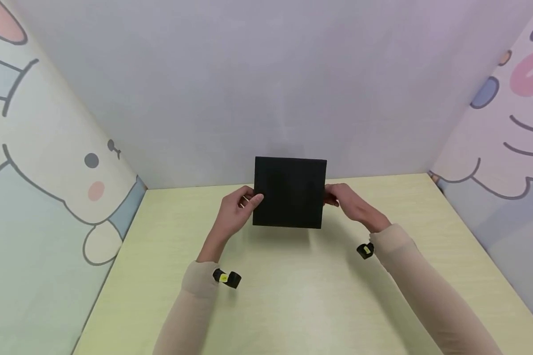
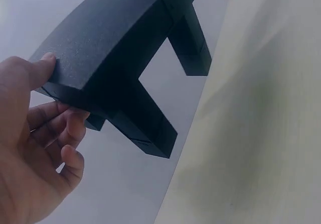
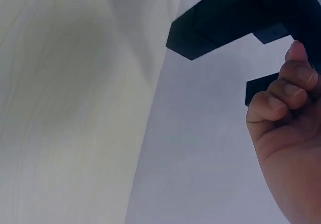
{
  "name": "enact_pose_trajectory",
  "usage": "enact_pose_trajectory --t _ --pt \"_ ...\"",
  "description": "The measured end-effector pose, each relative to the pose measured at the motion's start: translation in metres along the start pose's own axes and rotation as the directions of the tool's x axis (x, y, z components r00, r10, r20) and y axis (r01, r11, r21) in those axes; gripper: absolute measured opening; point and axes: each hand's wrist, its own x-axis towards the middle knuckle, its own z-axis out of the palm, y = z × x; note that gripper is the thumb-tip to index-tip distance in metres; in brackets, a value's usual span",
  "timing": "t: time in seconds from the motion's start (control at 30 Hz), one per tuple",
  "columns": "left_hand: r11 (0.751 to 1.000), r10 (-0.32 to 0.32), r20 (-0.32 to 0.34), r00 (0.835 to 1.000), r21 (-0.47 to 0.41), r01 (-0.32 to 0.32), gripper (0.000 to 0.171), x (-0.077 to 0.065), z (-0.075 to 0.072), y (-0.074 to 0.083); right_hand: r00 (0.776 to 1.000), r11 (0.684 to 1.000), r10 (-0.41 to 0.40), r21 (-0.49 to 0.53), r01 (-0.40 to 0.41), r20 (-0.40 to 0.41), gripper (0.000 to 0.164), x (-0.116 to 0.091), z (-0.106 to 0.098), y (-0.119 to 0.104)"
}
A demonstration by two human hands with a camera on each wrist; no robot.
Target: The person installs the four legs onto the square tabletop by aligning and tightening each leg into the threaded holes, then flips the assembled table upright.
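Observation:
A small black square-topped stool (image 1: pixel 289 192) with short legs is held up between both hands, its flat top facing the head camera. In the left wrist view, the stool's legs (image 2: pixel 145 121) point away from the top and appear apart from the tabletop. My left hand (image 1: pixel 233 214) pinches the left edge, thumb on the top and fingers curled underneath. On the opposite edge, my right hand (image 1: pixel 350 203) grips with bent fingers; its thumb is hidden in the right wrist view, where the stool's dark underside (image 3: pixel 251 8) shows.
A pale yellow wooden tabletop (image 1: pixel 284 296) lies below, with the stool's shadow on it. Behind stands a plain whitish wall (image 1: pixel 266 88). Side panels with cartoon animals, a left panel (image 1: pixel 53 162) and a right panel (image 1: pixel 506 148), flank the table.

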Motion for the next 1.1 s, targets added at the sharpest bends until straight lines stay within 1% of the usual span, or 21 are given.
enact_pose_trajectory --t 0.13,0.2,0.23,0.3,0.43,0.57,0.67,0.8,1.0,1.1 --pt "1.000 -0.018 0.004 1.000 -0.025 0.018 0.036 0.002 0.001 0.002 1.000 0.999 -0.005 -0.042 0.005 0.007 0.056 -0.002 -0.002 0.002" --pt "0.999 -0.025 0.016 1.000 -0.039 0.026 0.037 0.004 0.002 0.003 1.000 0.997 -0.016 -0.075 0.016 0.002 0.056 -0.003 -0.002 0.005" --pt "0.998 -0.029 0.025 0.999 -0.047 0.031 0.037 0.004 0.003 0.003 1.000 0.997 -0.018 -0.076 0.019 0.003 0.056 -0.004 -0.002 0.006" --pt "0.997 -0.038 0.041 0.998 -0.060 0.040 0.038 0.005 0.005 0.003 1.000 0.999 0.000 -0.052 0.000 0.003 0.060 -0.003 -0.002 0.009" --pt "0.995 -0.057 0.055 0.997 -0.075 0.061 0.040 0.007 0.008 0.002 0.999 0.998 0.052 0.034 -0.051 -0.004 0.065 0.000 -0.002 0.011" --pt "0.990 -0.103 0.062 0.993 -0.088 0.108 0.046 0.010 0.013 0.001 0.996 0.992 0.092 0.091 -0.091 -0.007 0.064 0.007 -0.002 0.012" --pt "0.983 -0.151 0.077 0.985 -0.096 0.158 0.051 0.012 0.018 -0.002 0.992 0.984 0.125 0.129 -0.126 0.015 0.063 0.012 -0.002 0.017" --pt "0.970 -0.205 0.098 0.974 -0.110 0.215 0.054 0.015 0.024 -0.006 0.985 0.971 0.162 0.172 -0.168 0.052 0.063 0.017 0.000 0.025" --pt "0.939 -0.284 0.128 0.950 -0.165 0.303 0.054 0.018 0.029 -0.008 0.975 0.956 0.207 0.194 -0.218 0.079 0.064 0.020 0.004 0.034" --pt "0.924 -0.305 0.148 0.941 -0.193 0.330 0.054 0.018 0.029 -0.008 0.972 0.953 0.222 0.195 -0.233 0.077 0.065 0.021 0.006 0.036"
